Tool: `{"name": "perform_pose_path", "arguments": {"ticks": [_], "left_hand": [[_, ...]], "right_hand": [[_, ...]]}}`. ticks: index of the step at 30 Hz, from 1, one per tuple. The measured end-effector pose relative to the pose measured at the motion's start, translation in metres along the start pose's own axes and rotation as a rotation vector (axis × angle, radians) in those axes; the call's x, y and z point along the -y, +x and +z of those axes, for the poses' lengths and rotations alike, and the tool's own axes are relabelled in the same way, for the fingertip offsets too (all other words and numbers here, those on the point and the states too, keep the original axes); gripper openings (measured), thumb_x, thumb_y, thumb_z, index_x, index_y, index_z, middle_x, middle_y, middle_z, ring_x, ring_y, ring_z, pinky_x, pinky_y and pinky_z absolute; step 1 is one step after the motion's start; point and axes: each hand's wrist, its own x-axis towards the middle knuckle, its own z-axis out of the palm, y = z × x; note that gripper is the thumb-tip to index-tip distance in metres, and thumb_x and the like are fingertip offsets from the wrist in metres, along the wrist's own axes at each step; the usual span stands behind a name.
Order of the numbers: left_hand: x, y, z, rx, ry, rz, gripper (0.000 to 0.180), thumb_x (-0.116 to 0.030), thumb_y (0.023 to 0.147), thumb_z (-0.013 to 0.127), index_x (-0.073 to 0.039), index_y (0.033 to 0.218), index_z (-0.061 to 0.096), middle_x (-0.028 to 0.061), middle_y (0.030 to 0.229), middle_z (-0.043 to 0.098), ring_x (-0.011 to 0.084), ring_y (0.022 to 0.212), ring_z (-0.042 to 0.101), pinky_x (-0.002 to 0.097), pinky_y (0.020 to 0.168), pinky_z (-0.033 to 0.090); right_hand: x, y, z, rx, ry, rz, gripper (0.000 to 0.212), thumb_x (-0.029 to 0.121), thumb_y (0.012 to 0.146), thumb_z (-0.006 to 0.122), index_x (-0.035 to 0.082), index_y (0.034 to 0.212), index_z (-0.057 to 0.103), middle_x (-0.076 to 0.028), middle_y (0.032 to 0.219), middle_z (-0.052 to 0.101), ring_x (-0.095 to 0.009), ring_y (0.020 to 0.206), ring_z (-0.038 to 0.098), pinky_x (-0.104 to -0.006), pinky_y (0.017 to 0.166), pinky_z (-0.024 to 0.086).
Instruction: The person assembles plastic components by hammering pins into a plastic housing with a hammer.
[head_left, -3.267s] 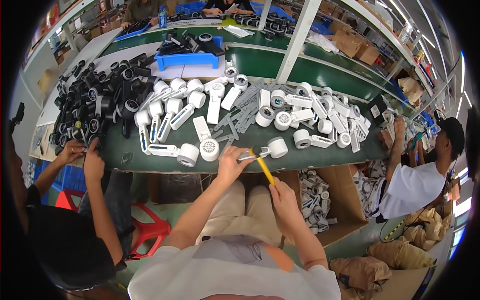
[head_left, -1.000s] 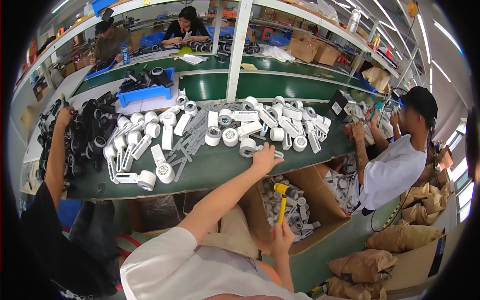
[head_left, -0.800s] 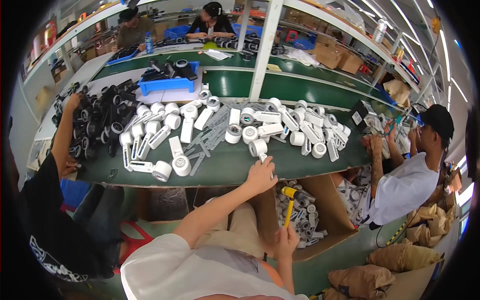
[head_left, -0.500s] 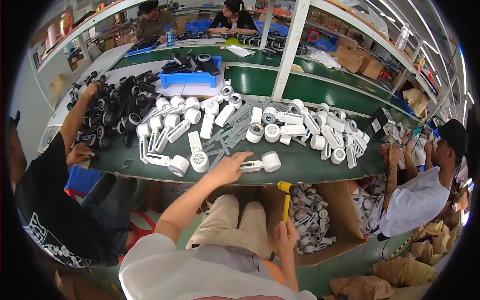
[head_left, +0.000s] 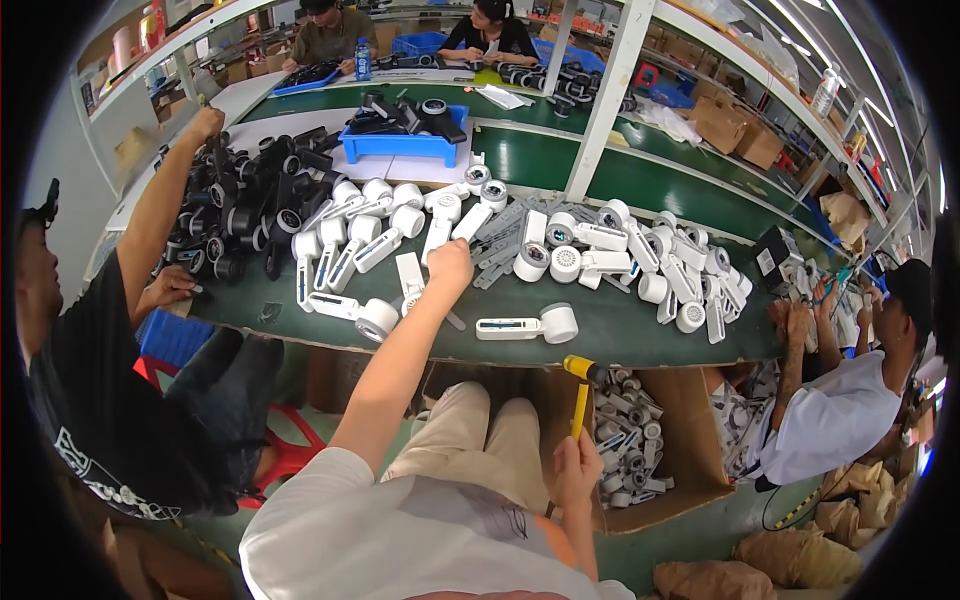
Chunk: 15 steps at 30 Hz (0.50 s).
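Observation:
My left hand (head_left: 450,263) reaches over the table to the middle of the pile, beside a white handheld fan (head_left: 440,228) and several loose flat grey strips (head_left: 497,245). Its fingers are curled, and their tips are hidden behind the hand. Near the table's front edge a white handheld fan (head_left: 527,325) lies on its side, touched by neither hand. My right hand (head_left: 577,468) is closed round the handle of a yellow hammer (head_left: 580,390) with a black face, held upright below the table edge.
White fans (head_left: 660,265) and black fans (head_left: 240,205) are heaped along the green table (head_left: 640,340). Behind them stands a blue bin (head_left: 400,147). A cardboard box (head_left: 690,430) of white fans is at my right. Co-workers sit left, right and across; a white post (head_left: 612,100) rises ahead.
My left hand has left the fan at the front edge and moved forward to the pile's middle. My right hand still holds the hammer. The left co-worker's far hand has risen.

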Motion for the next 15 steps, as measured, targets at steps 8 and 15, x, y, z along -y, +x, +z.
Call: {"name": "perform_pose_path", "arguments": {"ticks": [8, 15], "left_hand": [[-0.045, -0.101, -0.003, -0.222, -0.654, 0.479, 0.008, -0.004, 0.078, 0.064, -0.005, 0.086, 0.066, 0.0154, 0.077, 0.055, 0.0354, 0.079, 0.056, 0.0431, 0.071, 0.047], [-0.053, -0.110, 0.000, -0.323, -0.602, 0.387, 0.010, -0.006, 0.075, 0.068, -0.006, 0.085, 0.070, 0.0130, 0.083, 0.056, 0.0323, 0.080, 0.053, 0.0412, 0.070, 0.046]], "right_hand": [[0.005, -0.010, -0.008, -0.046, -0.037, 0.024, 0.016, 0.007, 0.094, 0.050, -0.002, 0.103, 0.059, 0.004, 0.061, 0.048, -0.001, 0.049, 0.039, -0.0175, 0.043, 0.030], [0.002, -0.008, -0.004, -0.004, -0.031, -0.010, 0.014, 0.008, 0.093, 0.052, -0.002, 0.100, 0.059, 0.003, 0.061, 0.049, -0.001, 0.049, 0.041, -0.0182, 0.043, 0.031]]}}
